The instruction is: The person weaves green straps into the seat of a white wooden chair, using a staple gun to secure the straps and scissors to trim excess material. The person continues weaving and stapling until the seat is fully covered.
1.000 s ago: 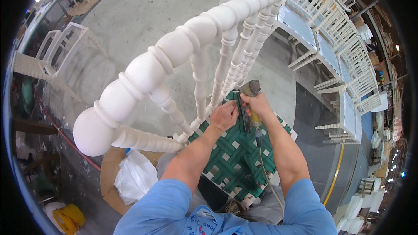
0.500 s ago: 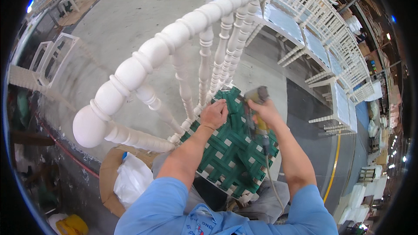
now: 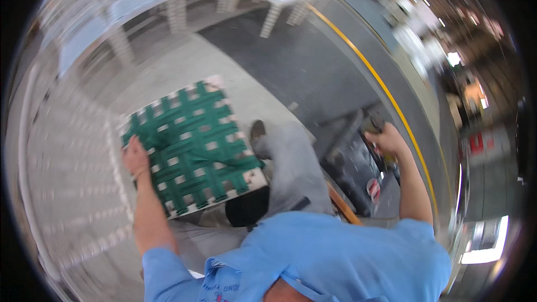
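Observation:
A white chair stands before me, its seat woven of flat green webbing. My left hand rests at the seat's rear edge beside the backrest, fingers curled on the webbing; blur softens the grip. Out to the right, my right hand is closed around an air staple gun, dark and partly hidden by the fingers. Below it is a dark, scuffed box-like stand with a round red-and-white mark. The chair's turned spindle backrest shows blurred at the left.
White chairs with pale blue covered seats stand in a row at the far side. A yellow floor line curves along the right. My grey-trousered leg lies between the seat and the stand. An orange-brown bar shows near the stand.
My view has swung to the right. The right hand has carried the staple gun away from the seat, out over the dark stand. My left hand stays at the seat's rear edge.

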Available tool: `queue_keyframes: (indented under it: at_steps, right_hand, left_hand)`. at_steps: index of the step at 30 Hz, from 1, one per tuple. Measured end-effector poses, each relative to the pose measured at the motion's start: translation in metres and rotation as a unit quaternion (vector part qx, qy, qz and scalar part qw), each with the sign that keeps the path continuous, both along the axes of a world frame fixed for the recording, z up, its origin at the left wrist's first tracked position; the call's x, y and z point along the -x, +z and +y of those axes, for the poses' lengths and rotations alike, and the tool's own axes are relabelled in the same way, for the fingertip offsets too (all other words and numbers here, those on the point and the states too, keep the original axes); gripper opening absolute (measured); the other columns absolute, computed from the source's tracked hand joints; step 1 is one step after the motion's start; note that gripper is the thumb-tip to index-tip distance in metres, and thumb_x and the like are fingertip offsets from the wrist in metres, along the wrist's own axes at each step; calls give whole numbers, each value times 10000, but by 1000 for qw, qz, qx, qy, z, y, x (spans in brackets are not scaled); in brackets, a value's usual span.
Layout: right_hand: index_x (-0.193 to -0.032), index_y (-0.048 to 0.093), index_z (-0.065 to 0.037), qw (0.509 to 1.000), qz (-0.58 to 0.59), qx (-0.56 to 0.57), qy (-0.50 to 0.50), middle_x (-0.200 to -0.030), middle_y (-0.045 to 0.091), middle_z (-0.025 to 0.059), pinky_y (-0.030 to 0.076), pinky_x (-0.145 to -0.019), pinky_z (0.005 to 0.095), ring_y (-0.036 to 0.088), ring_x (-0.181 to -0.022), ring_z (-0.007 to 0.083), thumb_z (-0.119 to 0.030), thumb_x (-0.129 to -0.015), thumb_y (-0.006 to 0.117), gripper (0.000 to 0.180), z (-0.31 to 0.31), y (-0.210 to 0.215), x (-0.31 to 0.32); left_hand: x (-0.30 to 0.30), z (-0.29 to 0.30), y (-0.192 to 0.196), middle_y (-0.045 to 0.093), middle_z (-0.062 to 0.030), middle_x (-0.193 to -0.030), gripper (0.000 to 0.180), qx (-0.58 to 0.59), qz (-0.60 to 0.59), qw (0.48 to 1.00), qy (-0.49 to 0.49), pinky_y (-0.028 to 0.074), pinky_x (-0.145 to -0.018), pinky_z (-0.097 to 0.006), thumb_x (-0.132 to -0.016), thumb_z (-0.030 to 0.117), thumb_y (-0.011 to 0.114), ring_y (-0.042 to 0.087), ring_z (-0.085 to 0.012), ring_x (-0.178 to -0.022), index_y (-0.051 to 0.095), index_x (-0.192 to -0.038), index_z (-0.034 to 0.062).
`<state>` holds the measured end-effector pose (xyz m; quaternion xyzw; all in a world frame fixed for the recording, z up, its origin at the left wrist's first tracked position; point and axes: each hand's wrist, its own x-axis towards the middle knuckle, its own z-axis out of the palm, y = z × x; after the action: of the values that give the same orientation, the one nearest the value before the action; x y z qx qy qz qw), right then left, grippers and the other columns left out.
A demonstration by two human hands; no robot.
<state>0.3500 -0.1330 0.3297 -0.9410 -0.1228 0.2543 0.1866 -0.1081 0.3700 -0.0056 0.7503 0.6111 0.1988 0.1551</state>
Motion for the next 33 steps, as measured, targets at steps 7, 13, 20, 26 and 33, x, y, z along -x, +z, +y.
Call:
queue_keyframes:
  at_steps: [7,13,20,26,33]
  right_hand:
    - [-1130,684,-67,959,148,-148,-193,-910,677,58,537,-520,367,657,-629,191,-272,-953,809,298,-80,-90,-38]
    - [-1141,671,-36,882,330,-171,-290,-959,705,109,621,-651,437,725,-763,279,-383,-993,761,388,-94,-188,-81]
    - [-1171,706,-63,957,216,15,-193,-965,750,85,584,-745,483,712,-842,284,-290,-1014,729,276,-107,-182,-96]
    - [-1109,728,52,987,-145,-66,19,-973,756,124,559,-827,348,707,-892,202,-165,-939,784,282,-69,-159,-89]
    - [-1183,727,3,936,-53,-283,203,-1083,753,110,556,-914,337,708,-1008,193,-109,-968,731,242,82,-208,-10]
  left_hand:
    - [6,-61,40,749,-151,-1273,398,104,-179,971,118,513,-1036,-446,-1101,329,537,685,-373,-1171,731,-1315,56]
    - [-12,-225,39,780,-98,-910,315,326,-368,870,29,578,-778,-317,-1103,280,538,717,-152,-811,740,-1097,38]
    - [-31,-268,36,527,-242,-1518,832,732,-419,508,176,445,-1111,-663,-1013,449,710,512,-547,-1354,309,-1618,43]
    - [-53,-267,12,620,-154,-1298,480,635,-579,448,248,453,-1121,-663,-999,279,759,604,-401,-1272,565,-1392,84]
    - [-56,-272,-4,632,-135,-1326,370,539,-661,472,223,547,-970,-627,-1026,189,715,640,-350,-1200,599,-1357,73]
